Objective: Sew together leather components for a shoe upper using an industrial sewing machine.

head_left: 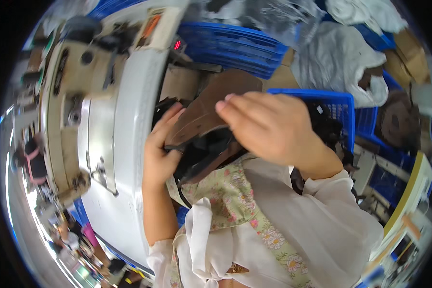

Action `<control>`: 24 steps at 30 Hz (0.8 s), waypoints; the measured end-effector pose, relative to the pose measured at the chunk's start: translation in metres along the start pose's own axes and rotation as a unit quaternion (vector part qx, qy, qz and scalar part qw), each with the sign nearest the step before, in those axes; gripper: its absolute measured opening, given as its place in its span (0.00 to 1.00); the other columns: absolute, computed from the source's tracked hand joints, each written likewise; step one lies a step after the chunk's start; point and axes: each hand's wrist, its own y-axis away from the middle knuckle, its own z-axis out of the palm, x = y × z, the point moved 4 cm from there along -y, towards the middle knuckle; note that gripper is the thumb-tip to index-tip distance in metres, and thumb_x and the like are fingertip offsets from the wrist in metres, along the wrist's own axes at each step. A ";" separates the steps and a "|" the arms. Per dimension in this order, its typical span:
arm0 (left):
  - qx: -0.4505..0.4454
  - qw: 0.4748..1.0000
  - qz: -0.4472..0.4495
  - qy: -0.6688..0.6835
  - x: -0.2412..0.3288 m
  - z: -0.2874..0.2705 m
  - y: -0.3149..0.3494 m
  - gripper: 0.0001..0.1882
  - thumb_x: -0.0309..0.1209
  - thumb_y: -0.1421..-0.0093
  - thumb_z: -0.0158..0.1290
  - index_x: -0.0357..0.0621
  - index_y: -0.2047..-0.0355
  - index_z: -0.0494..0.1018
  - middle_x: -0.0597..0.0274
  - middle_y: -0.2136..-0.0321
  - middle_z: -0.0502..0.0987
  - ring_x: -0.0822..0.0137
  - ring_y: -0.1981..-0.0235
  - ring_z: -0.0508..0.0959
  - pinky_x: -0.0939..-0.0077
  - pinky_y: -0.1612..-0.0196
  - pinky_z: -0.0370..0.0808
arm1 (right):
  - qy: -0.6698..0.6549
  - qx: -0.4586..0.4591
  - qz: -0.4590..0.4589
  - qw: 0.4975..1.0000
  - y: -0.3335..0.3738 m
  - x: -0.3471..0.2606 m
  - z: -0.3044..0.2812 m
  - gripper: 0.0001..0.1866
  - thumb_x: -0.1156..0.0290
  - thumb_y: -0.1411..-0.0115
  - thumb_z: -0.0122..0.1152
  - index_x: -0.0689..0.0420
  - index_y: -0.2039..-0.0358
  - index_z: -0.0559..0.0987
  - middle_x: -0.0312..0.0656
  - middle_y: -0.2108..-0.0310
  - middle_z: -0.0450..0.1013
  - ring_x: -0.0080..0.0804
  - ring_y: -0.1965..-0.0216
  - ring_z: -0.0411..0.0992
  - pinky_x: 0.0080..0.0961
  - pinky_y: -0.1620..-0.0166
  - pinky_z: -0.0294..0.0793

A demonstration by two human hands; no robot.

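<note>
Your left hand has its grip clamped on the lower left edge of a brown leather piece — fingers curled up over the edge, thumb side hidden under it. The piece is held up in front of you, tilted, w/ its wide end rising toward the top of the view, just right of the sewing machine. Under the brown piece there's a black part, touching it; can't tell if the two are joined.

Your right hand lies over the right side of the brown piece, fingers together and bent, fingertips pressing on its top face. Whether the thumb pinches from below is hidden — so the right grip reads as closed fingers resting on the piece, not a clear clamp.

The machine is a big white and beige body lying to your left, its white arm running top to bottom of the view, right beside your left hand. Behind the leather piece sit blue plastic crates; another blue crate w/ dark pieces in it is just past your right wrist. White cloth bundles are piled upper right. Your floral apron and pale sleeves fill the bottom centre.
</note>
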 end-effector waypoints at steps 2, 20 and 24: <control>0.032 0.990 -0.089 0.107 -0.029 -0.019 0.034 0.30 0.15 0.48 0.54 0.31 0.42 0.69 0.48 0.45 0.74 0.51 0.43 0.73 0.65 0.38 0.66 | -0.048 -0.024 -0.033 0.998 -0.016 -0.016 0.004 0.20 0.65 0.52 0.66 0.56 0.57 0.79 0.40 0.59 0.77 0.36 0.63 0.78 0.28 0.66 0.76; 0.345 0.901 -0.129 0.228 -0.121 -0.050 0.224 0.21 0.20 0.42 0.56 0.31 0.48 0.74 0.48 0.47 0.76 0.56 0.46 0.77 0.64 0.41 0.72 | -0.568 -0.398 0.099 0.714 -0.049 -0.076 0.121 0.25 0.71 0.46 0.69 0.62 0.47 0.76 0.48 0.49 0.74 0.35 0.53 0.76 0.28 0.51 0.74; 0.338 0.868 -0.036 0.361 -0.061 -0.044 0.187 0.20 0.20 0.42 0.56 0.33 0.49 0.75 0.47 0.46 0.75 0.57 0.47 0.77 0.66 0.42 0.72 | -0.302 -0.242 -0.214 0.897 -0.025 -0.089 0.154 0.22 0.66 0.44 0.66 0.62 0.50 0.77 0.47 0.52 0.76 0.36 0.55 0.76 0.28 0.50 0.74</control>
